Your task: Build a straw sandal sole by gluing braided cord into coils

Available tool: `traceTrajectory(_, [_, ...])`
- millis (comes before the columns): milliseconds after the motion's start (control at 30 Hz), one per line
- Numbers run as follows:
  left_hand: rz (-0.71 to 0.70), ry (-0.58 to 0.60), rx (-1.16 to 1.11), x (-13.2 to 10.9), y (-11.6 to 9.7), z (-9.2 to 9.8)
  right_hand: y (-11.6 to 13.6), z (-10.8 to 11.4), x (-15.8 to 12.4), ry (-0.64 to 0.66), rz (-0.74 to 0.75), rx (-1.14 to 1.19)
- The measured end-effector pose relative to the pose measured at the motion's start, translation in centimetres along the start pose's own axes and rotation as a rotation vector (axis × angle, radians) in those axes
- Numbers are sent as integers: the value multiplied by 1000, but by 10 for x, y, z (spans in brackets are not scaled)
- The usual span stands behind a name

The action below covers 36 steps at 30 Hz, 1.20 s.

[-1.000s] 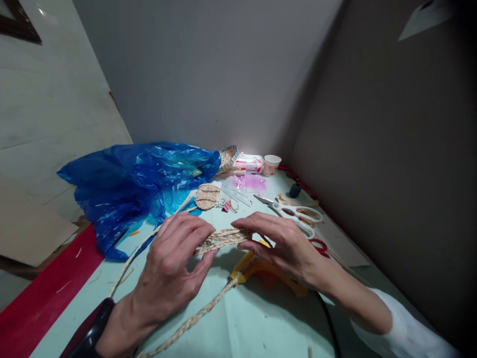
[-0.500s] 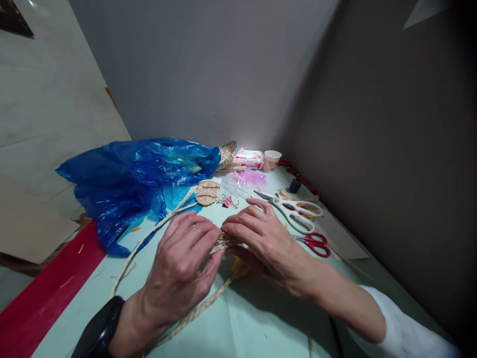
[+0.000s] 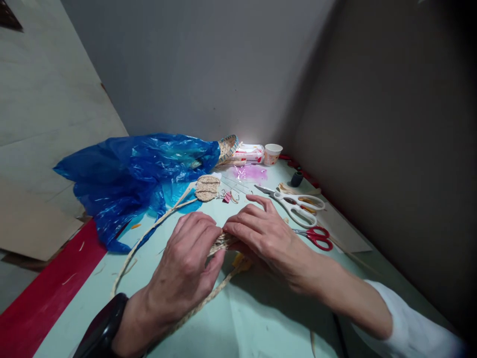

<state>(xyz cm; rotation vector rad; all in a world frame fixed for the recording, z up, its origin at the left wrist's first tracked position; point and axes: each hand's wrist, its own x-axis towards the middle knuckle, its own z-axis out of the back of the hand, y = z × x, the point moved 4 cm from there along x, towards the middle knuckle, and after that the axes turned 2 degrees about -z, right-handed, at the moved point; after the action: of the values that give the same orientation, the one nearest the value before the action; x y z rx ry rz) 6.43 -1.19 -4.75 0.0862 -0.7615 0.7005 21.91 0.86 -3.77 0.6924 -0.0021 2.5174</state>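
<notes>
Both hands meet over the table around a small piece of braided straw (image 3: 221, 242), mostly covered by the fingers. My left hand (image 3: 190, 251), with a black watch at the wrist, pinches its left side between thumb and fingers. On the right side, my right hand (image 3: 261, 233) grips it, index finger pressed near the left fingertips and one finger raised. A braided cord (image 3: 208, 300) runs below the hands, and a yellow piece (image 3: 242, 262) shows beneath them. Beyond the left hand lies a round woven straw piece (image 3: 207, 188) with long pale strands (image 3: 152, 230).
White-handled scissors (image 3: 298, 205) and red-handled scissors (image 3: 318, 237) lie at the right. Farther back are a pink clip (image 3: 227, 197), a dark thread spool (image 3: 296, 178), a paper cup (image 3: 273, 154), a pink-white packet (image 3: 250, 153) and a woven basket (image 3: 228, 148) by a blue plastic bag (image 3: 141, 174).
The view has shifted slightly. Both hands keep their grip on the braided straw, which shows a little more between the fingers. Other things lie as before.
</notes>
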Motion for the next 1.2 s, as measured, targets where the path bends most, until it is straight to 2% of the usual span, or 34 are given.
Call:
traceTrajectory(100, [56,32,-50,-1,1,-1,0,-1,0,14,7,-11])
traceTrajectory(200, [175,99,-106,-2,6,-4,-1,-2,-1,28,18,-27])
traceTrajectory(333, [455,222,-278,-2,18,-4,-6,-2,-1,62,22,-40])
traceTrajectory(433, [699,295,-517,-2,24,-1,-9,0,0,61,46,-24])
traceTrajectory(533, [819,334,-715,-1,27,-1,-8,1,0,88,66,-1])
traceTrajectory(833, [997,279,-834,-10,26,-11,-5,3,1,121,43,50])
traceTrajectory(1033, [999,280,-847,-8,24,-13,-6,2,1,129,31,28])
traceTrajectory(1200, [996,269,-836,-7,22,-13,-2,2,1,85,50,-27])
